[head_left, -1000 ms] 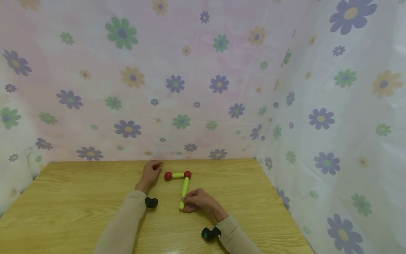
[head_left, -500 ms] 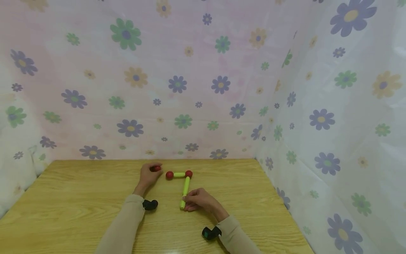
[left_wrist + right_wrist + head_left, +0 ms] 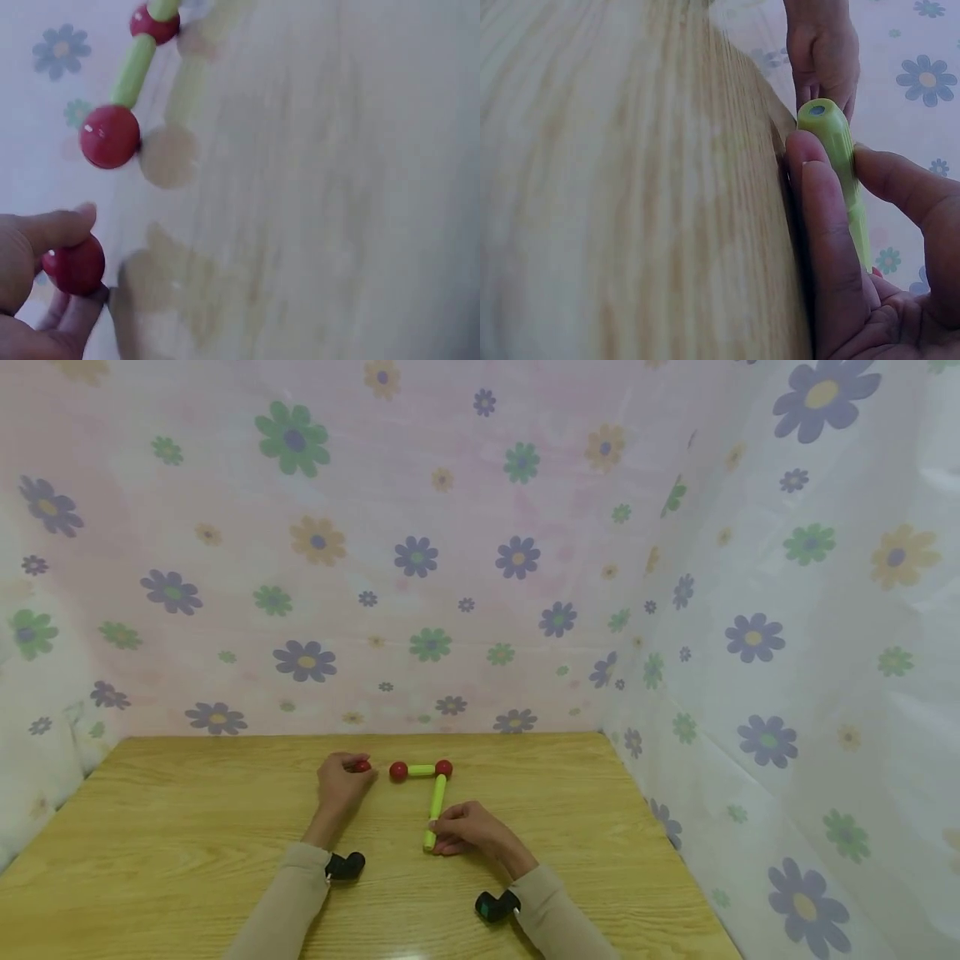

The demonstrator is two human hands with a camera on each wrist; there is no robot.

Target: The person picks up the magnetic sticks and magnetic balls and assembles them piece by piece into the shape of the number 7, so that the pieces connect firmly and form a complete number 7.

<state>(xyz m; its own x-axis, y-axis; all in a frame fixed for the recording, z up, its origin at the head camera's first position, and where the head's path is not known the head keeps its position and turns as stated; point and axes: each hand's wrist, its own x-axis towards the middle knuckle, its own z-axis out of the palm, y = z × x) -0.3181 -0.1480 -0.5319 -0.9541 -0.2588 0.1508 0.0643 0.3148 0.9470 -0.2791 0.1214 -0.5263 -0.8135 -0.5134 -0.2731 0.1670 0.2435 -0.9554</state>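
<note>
In the head view my left hand (image 3: 340,785) pinches a red ball (image 3: 363,767) just above the table, left of a joined figure. The left wrist view shows this held ball (image 3: 76,266) between thumb and fingers, apart from the figure's end ball (image 3: 109,138). That figure has a red ball (image 3: 398,771), a short yellow-green stick (image 3: 422,770), a corner red ball (image 3: 444,768) and a longer yellow-green stick (image 3: 438,797) running toward me. My right hand (image 3: 476,828) pinches the longer stick near its free end, where a round grey inset (image 3: 817,110) faces the right wrist camera.
The wood-grain table (image 3: 187,835) lies under everything. A flowered sheet (image 3: 480,635) hangs along its back edge, and another sheet (image 3: 757,693) stands on the right. Black wrist cameras (image 3: 497,906) stick out beside both sleeves.
My left hand has drawn back toward me and slightly left with the red ball, which now shows more plainly between the fingers. The right hand stays on the stick.
</note>
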